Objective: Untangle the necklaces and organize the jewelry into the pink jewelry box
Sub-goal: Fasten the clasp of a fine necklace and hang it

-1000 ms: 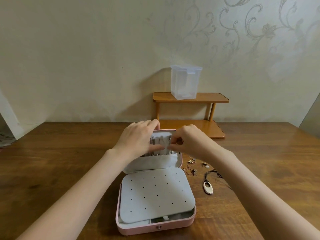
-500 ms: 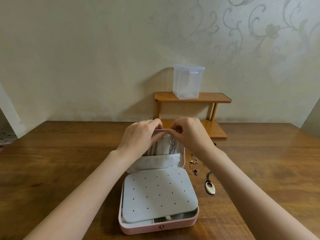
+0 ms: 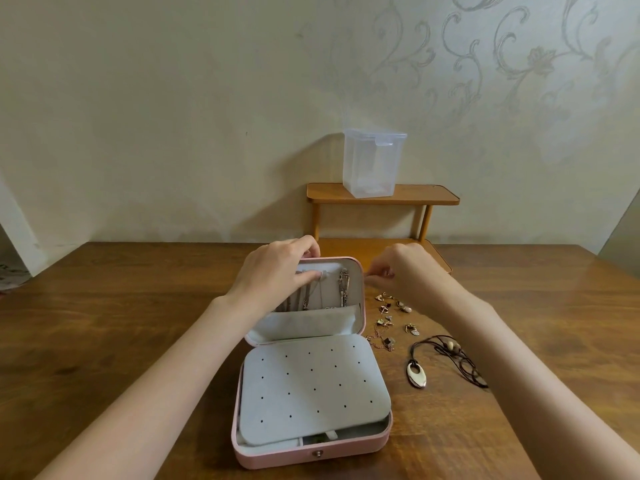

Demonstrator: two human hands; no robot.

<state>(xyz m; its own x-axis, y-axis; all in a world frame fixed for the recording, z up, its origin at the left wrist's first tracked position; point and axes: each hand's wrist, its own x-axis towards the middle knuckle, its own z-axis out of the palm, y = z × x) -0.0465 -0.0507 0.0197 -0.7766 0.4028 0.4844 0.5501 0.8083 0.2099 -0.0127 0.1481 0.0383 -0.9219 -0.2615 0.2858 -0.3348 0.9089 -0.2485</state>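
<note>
The pink jewelry box (image 3: 311, 455) lies open on the table, and a grey perforated panel (image 3: 311, 386) covers its base. Its lid (image 3: 361, 306) stands upright, with silver necklaces (image 3: 344, 289) hanging inside above a grey pocket. My left hand (image 3: 277, 271) grips the lid's top edge, thumb pressing by a white tab inside. My right hand (image 3: 405, 271) hovers just right of the lid, fingertips pinched together with nothing visible between them. Several small earrings (image 3: 391, 313) and a thin rose-gold chain (image 3: 381, 341) lie right of the box. A dark cord necklace with an oval pendant (image 3: 417, 374) lies further right.
A small wooden two-tier shelf (image 3: 433, 197) stands against the wall behind the box, with a clear plastic container (image 3: 372, 164) on its top tier. The wooden table (image 3: 104, 323) stretches out to the left and right of the box.
My right hand has left the inside of the lid and moved right, past its edge. The left hand stays on the lid's top. The hanging necklaces are now uncovered.
</note>
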